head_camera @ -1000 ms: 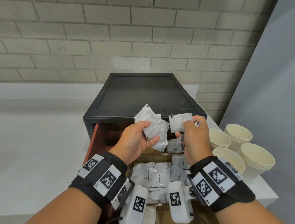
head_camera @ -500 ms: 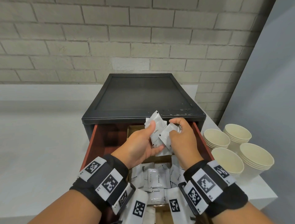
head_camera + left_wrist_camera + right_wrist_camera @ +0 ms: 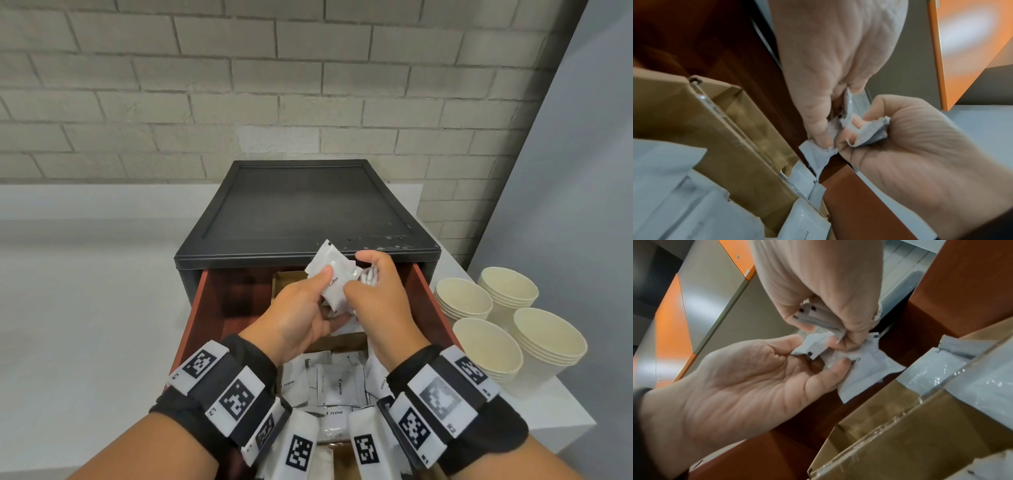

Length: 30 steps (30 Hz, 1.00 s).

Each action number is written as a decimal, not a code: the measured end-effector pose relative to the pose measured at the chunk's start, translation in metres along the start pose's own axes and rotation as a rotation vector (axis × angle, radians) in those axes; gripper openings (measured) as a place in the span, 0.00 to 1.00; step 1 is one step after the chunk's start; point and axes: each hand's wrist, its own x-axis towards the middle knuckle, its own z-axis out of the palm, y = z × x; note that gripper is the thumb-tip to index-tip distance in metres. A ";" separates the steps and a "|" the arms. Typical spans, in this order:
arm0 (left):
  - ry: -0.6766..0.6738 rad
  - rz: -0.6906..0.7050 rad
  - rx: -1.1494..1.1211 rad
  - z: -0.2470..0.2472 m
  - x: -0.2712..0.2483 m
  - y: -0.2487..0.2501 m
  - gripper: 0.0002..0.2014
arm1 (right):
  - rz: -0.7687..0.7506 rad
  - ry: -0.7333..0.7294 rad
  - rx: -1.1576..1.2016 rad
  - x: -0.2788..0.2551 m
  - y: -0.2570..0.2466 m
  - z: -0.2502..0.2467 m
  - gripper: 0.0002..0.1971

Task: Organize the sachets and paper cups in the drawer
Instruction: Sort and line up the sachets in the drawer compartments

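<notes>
Grey brick wall [image 3: 205, 85] across the far side, white counter [image 3: 85, 308] stretching below it. Black cabinet [image 3: 301, 212] standing on the counter, centre of the scene. Red-brown drawer [image 3: 442, 308] pulled out toward the near side, open wide. Cardboard dividers [image 3: 337, 342] inside it, splitting the right part into compartments. Four stacks of cream paper cups [image 3: 493, 335] out on the counter to the right of the drawer, two near, two far, none in the drawer. Near compartment holding a loose pile of white sachets marked cream [image 3: 339, 385], partly hidden behind the wrist cameras.

Up over the far compartment, both hands meeting. Left hand [image 3: 298, 318] curled round a bunch of white sachets [image 3: 334, 284], thumb pressed flat on the top one, the word coffee showing beside the thumb. In the right wrist view, left palm turned up, sachets fanned across the fingers [image 3: 830, 371], corners crumpled. Right hand [image 3: 380, 301] just right of it and touching the same bunch, fingers bent and pinching more sachets; in the left wrist view, a crumpled packet tucked in the curled right fingers [image 3: 857, 125]. How many in each hand: cannot tell. Held bunch clear above the drawer floor, top corner of it overlapping the cabinet's near edge in the head view. More sachets lying in the cardboard compartment under the hands, part hidden.
</notes>
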 end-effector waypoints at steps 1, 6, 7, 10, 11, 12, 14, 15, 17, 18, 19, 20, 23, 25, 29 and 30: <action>0.025 0.005 -0.006 -0.001 0.001 0.001 0.15 | -0.026 0.007 0.021 0.000 -0.001 -0.002 0.23; 0.063 -0.001 0.053 -0.002 0.001 0.002 0.15 | -0.201 -0.039 -0.189 -0.002 -0.002 -0.008 0.20; 0.067 -0.004 0.056 -0.002 0.001 0.001 0.16 | -0.237 -0.064 -0.267 -0.003 -0.001 -0.006 0.21; 0.075 -0.014 0.116 -0.003 0.001 0.001 0.16 | -0.295 -0.143 -0.452 -0.005 0.000 -0.003 0.30; 0.076 -0.021 0.136 -0.003 0.001 0.001 0.16 | -0.301 -0.161 -0.503 -0.006 0.001 -0.002 0.32; 0.079 -0.029 0.145 -0.002 0.000 0.001 0.16 | -0.302 -0.171 -0.545 -0.006 0.000 -0.002 0.34; 0.065 -0.044 0.133 0.000 -0.002 0.001 0.16 | -0.297 -0.179 -0.564 -0.006 0.000 -0.003 0.34; 0.044 -0.047 0.127 0.001 -0.003 0.001 0.17 | -0.298 -0.180 -0.549 -0.006 0.001 -0.003 0.33; 0.024 -0.044 0.137 0.003 -0.003 0.000 0.20 | -0.305 -0.186 -0.522 -0.007 0.000 -0.005 0.30; 0.036 -0.040 0.139 0.003 -0.003 0.000 0.21 | -0.304 -0.194 -0.511 -0.007 0.000 -0.005 0.27; 0.062 -0.043 0.132 0.002 -0.003 0.000 0.20 | -0.298 -0.202 -0.494 -0.007 0.000 -0.006 0.24; 0.096 -0.048 0.129 0.001 -0.002 0.000 0.18 | -0.288 -0.209 -0.469 -0.006 -0.001 -0.006 0.21; 0.164 -0.068 0.143 -0.003 0.000 0.002 0.12 | -0.258 -0.183 -0.395 -0.003 -0.001 -0.008 0.13; 0.198 -0.079 0.151 -0.004 0.001 0.005 0.13 | -0.225 -0.112 -0.316 0.000 -0.002 -0.013 0.09; 0.296 -0.098 0.124 -0.001 0.002 0.011 0.14 | -0.186 0.031 -0.206 0.005 -0.006 -0.026 0.06; 0.311 -0.103 0.121 0.000 0.003 0.013 0.13 | -0.183 0.036 -0.202 0.005 -0.007 -0.027 0.04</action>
